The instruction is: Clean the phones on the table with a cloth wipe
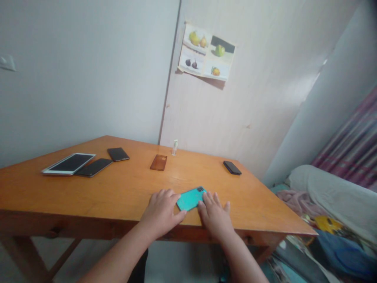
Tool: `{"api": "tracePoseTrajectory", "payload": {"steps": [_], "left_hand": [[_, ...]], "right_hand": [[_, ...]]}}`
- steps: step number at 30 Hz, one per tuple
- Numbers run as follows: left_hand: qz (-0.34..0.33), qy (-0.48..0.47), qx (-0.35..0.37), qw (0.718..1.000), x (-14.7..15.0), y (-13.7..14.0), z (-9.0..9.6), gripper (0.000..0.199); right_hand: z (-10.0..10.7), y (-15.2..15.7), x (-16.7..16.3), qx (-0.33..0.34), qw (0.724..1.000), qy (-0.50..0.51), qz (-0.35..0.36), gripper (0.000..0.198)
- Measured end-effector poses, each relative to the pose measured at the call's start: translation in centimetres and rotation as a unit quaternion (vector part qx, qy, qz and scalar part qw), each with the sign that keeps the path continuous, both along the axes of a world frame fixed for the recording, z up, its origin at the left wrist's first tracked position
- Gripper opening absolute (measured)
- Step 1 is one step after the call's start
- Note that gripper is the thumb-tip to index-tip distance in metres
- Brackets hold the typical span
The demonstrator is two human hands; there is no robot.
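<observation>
A turquoise smartphone [190, 199] lies back up near the table's front edge, its dark camera block at the upper right corner. My left hand [161, 210] is at its left end, thumb at the lower edge and index finger at the upper left corner, gripping that end. At the other end rests my right hand [215, 212], fingers spread and lying flat, thumb and index fingertip touching the phone. Beyond the phone lies a brown translucent phone case [159, 162]. Behind the case stands a small clear bottle [174, 147].
On the wooden table [126, 188], a white tablet [69, 163], a dark phone-like slab [94, 168] and another dark device [118, 154] lie at the left. A black wallet-like object [232, 168] lies at the far right. Heaped cloth [344, 247] sits beyond the right edge.
</observation>
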State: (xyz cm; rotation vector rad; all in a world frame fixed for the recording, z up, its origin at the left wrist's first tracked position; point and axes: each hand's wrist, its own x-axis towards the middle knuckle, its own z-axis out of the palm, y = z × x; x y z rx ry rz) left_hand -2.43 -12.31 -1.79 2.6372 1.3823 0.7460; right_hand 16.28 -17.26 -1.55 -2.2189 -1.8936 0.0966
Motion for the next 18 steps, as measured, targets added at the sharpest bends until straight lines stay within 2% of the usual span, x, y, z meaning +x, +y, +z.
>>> {"api": "tracePoseTrajectory", "payload": {"steps": [2, 6, 7, 9, 12, 13, 17, 18], "left_hand": [[0.001, 0.0, 0.0, 1.0, 0.0, 0.0, 0.0, 0.031], [0.001, -0.007, 0.0, 1.0, 0.0, -0.1, -0.1, 0.031], [0.0, -0.008, 0.002, 1.0, 0.0, -0.1, -0.1, 0.03], [0.0, -0.007, 0.003, 1.0, 0.0, -0.1, -0.1, 0.029], [-0.001, -0.005, 0.003, 1.0, 0.0, -0.1, 0.0, 0.03], [-0.001, -0.005, 0.003, 1.0, 0.0, -0.1, 0.1, 0.03], [0.008, -0.004, -0.004, 1.0, 0.0, -0.2, 0.1, 0.027], [0.008, -0.004, -0.005, 1.0, 0.0, -0.2, 0.1, 0.027]], "right_hand": [[0.2, 0.3, 0.3, -0.002, 1.0, -0.005, -0.009, 0.056], [0.5, 0.2, -0.1, -0.007, 0.989, 0.016, 0.149, 0.056], [0.6, 0.3, 0.0, -0.009, 0.986, 0.019, 0.165, 0.055], [0.7, 1.0, 0.5, -0.011, 0.992, 0.018, 0.128, 0.053], [0.6, 2.4, 1.0, -0.009, 1.0, 0.004, 0.02, 0.052], [0.5, 2.7, 1.0, -0.007, 1.0, -0.001, 0.016, 0.052], [0.5, 3.1, 0.6, -0.005, 0.988, 0.002, 0.153, 0.051], [0.5, 3.2, 0.8, -0.008, 0.986, 0.005, 0.165, 0.051]]}}
